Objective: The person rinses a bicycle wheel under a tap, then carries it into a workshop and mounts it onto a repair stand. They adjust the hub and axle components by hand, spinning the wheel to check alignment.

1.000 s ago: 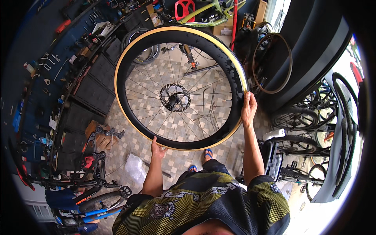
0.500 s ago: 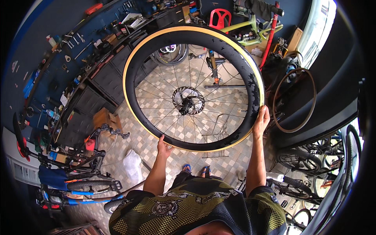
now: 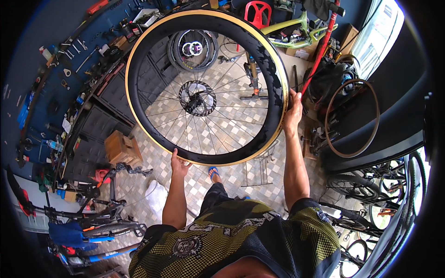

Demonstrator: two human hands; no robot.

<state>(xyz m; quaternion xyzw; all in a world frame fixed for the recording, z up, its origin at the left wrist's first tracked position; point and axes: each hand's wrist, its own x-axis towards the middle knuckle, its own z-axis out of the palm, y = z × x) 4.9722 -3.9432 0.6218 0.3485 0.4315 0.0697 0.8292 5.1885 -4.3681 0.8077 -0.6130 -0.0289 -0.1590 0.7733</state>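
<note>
Out in front of me I hold up a bicycle wheel (image 3: 157, 146) with a deep black rim and a tan-walled tyre. A vented disc rotor (image 3: 198, 98) sits at its hub, with thin spokes running out from it. My left hand (image 3: 179, 166) grips the tyre at the lower left, thumb on the near side. At the right edge my right hand (image 3: 293, 113) is closed round the tyre and rim, its fingers partly behind. The rim's right side carries glossy dark patches.
Along the left run a tool wall and dark drawers (image 3: 92, 139). A wooden stool-like box (image 3: 123, 148) and a bike with blue parts (image 3: 111, 252) stand below. On the right hang a bare rim (image 3: 352, 118) and several bicycles (image 3: 352, 185). A metal stand (image 3: 257, 173) lies on the tiles.
The wheel and both hands have moved left and farther up in view. One foot has stepped forward, and more of the spare wheels behind shows through the spokes.
</note>
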